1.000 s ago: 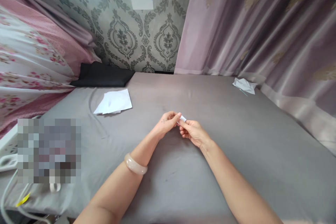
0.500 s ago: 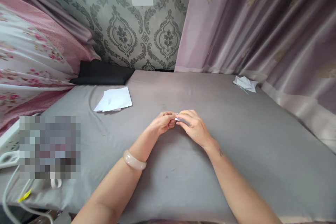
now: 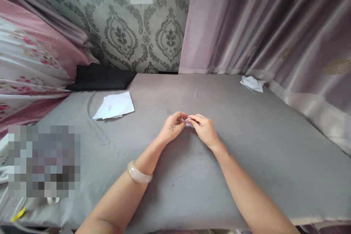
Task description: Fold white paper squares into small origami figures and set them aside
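Observation:
Between my fingertips is a small piece of white paper (image 3: 188,121), held over the middle of the grey-covered surface (image 3: 263,146). My left hand (image 3: 174,127) pinches its left side, thumb and fingers closed. On the other side my right hand (image 3: 203,128) grips it with thumb and fingertips. Most of the paper is hidden by my fingers, so its folds cannot be made out. A pale bangle (image 3: 139,173) circles my left forearm.
White paper sheets (image 3: 117,104) lie in a stack at the left. Several crumpled or folded white papers (image 3: 251,83) sit at the far right. A folded black cloth (image 3: 101,76) is at the back left. White cables and a blurred patch occupy the near left.
My left hand has rolled over so its back faces up, and its fingers have shifted on the paper. My right hand stays on the paper. The view has turned slightly to the right.

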{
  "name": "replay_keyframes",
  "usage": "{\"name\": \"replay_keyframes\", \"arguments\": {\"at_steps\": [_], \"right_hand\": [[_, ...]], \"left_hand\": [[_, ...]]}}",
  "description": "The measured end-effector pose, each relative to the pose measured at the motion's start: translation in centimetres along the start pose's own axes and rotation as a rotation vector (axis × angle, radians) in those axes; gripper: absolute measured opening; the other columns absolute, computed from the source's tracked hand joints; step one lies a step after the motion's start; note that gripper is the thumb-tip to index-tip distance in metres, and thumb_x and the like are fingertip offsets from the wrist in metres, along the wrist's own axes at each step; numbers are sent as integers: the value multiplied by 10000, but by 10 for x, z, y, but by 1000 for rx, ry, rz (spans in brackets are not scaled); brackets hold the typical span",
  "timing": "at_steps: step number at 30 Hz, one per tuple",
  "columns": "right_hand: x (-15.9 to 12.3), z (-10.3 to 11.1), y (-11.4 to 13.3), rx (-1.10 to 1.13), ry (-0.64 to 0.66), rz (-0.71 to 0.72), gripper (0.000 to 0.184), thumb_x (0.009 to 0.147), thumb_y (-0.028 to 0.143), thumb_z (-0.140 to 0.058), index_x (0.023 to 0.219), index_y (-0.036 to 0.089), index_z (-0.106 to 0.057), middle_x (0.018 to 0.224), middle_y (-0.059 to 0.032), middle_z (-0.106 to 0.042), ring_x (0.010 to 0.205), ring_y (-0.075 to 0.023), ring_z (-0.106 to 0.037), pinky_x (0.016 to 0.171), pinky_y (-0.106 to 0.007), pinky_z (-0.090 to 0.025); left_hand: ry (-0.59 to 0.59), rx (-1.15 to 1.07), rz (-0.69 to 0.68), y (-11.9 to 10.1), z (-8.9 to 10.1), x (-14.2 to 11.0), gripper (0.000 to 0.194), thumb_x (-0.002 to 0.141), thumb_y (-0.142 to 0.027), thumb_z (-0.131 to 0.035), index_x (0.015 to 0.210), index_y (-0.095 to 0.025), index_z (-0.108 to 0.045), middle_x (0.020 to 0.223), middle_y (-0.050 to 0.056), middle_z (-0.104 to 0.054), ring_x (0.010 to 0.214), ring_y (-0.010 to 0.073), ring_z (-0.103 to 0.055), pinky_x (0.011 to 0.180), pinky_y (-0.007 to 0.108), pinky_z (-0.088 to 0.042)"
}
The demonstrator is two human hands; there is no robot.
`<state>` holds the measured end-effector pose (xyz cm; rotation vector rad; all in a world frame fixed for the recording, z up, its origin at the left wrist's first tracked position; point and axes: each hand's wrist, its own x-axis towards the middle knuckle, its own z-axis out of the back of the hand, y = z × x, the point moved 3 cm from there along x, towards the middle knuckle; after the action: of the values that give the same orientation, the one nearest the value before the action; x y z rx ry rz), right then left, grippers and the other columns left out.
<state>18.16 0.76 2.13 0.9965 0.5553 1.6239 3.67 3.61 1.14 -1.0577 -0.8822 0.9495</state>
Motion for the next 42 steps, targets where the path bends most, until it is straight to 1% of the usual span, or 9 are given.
{"name": "replay_keyframes", "arguments": {"at_steps": [3,5,8,11,18,25,32,38,42], "right_hand": [[-1,-3,-5,11,17,-42,256,849,226,-555,1083,234,-656,1015,-50,-688,918,-175,-629,852,-306,-466],[-1,-3,-7,-48,12,-64,266,838,206,-556,1082,242,-654,1025,-50,-689,932,-188,-620,842,-323,-469],[-2,0,-4,-174,-12,-41,214,832,207,-559,1000,256,-681,976,-41,-696,931,-210,-604,827,-343,-461],[-3,0,0,-150,-26,-24,207,851,209,-530,985,239,-685,961,-45,-695,869,-187,-625,799,-315,-468],[-5,-4,9,-134,-70,1,229,859,210,-490,978,204,-685,950,-65,-693,800,-164,-644,750,-281,-501],[-6,-1,12,-148,-84,-38,212,853,252,-506,929,222,-701,912,-58,-712,741,-173,-658,751,-302,-515],[-6,0,10,-161,-80,-47,234,849,240,-498,939,223,-714,922,-61,-724,743,-185,-668,752,-308,-509],[-5,-2,12,-175,-99,-70,237,824,214,-504,915,222,-722,901,-58,-726,735,-187,-663,746,-316,-509],[-4,-4,11,-131,-137,-113,222,796,202,-519,875,212,-725,877,-56,-729,737,-183,-668,753,-310,-513]], "left_hand": [[-39,59,-23,8,2,2,205,773,-189,-569,961,-170,-647,879,48,-668,702,122,-567,633,216,-421],[-48,118,-4,10,2,2,204,775,-180,-558,950,-181,-662,822,34,-669,667,121,-559,621,217,-413],[-60,194,13,8,2,1,200,789,-205,-552,944,-193,-677,678,-1,-616,564,109,-501,569,217,-383],[-61,229,-14,1,0,-1,196,792,-255,-582,953,-191,-675,630,-13,-574,549,110,-487,573,224,-384],[-123,289,-122,-11,0,-2,121,784,-213,-600,888,-184,-656,677,-4,-575,569,102,-478,622,234,-405],[-89,374,-177,-10,-3,-1,103,786,-154,-570,872,-187,-615,746,-1,-567,601,96,-485,625,222,-414],[-55,400,-263,-10,-7,-2,102,824,-166,-519,897,-190,-585,828,20,-565,651,101,-502,635,216,-416],[-56,433,-295,-10,-10,-2,103,824,-170,-499,914,-189,-547,926,36,-537,604,86,-464,606,222,-408],[-61,459,-297,-10,-10,-2,84,828,-160,-476,890,-188,-525,917,37,-524,584,86,-449,579,226,-391]]}}
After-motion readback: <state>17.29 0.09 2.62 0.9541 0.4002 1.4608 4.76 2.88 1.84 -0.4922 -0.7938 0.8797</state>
